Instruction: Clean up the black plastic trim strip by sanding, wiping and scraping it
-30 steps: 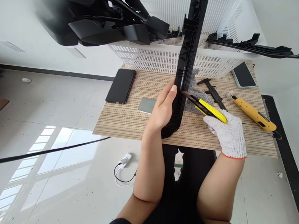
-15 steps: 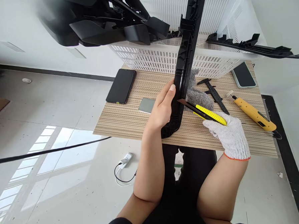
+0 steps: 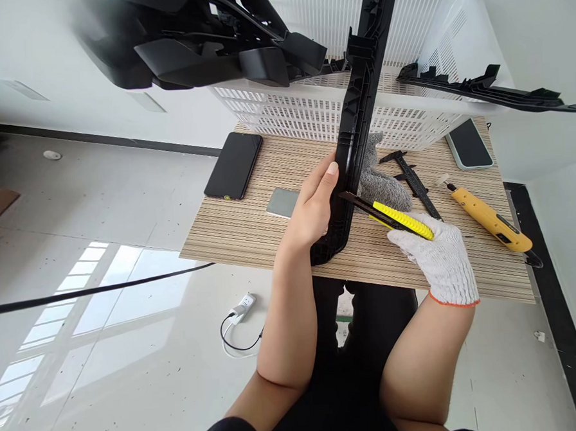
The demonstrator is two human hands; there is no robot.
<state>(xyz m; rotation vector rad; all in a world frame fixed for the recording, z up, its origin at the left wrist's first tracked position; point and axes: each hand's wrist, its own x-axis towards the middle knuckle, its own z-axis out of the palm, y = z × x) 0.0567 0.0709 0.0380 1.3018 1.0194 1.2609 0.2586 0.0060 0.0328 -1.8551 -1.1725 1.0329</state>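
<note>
My bare left hand (image 3: 314, 204) grips a long black plastic trim piece (image 3: 355, 119) near its lower end, thumb on its face. The trim stands tilted, its lower end at the striped table (image 3: 241, 234) and its upper part rising past the basket rim. In my right hand (image 3: 437, 249), which wears a white knitted glove, is a yellow and black utility knife (image 3: 399, 219). Its blade is out and the tip meets the trim's right side, just beside my left thumb; whether it cuts in I cannot tell. A grey cloth (image 3: 383, 188) lies behind the blade.
A white slatted basket (image 3: 282, 109) at the back holds more black plastic parts (image 3: 484, 89), some jutting over its rim. On the table lie a black phone (image 3: 233, 165), a grey flat plate (image 3: 282, 203), a caliper (image 3: 416, 184), a second phone (image 3: 470, 145) and a yellow rotary tool (image 3: 491, 219).
My right hand and the utility knife have shifted slightly to the left, bringing the blade tip further onto the trim piece. My left hand and the trim piece have stayed still.
</note>
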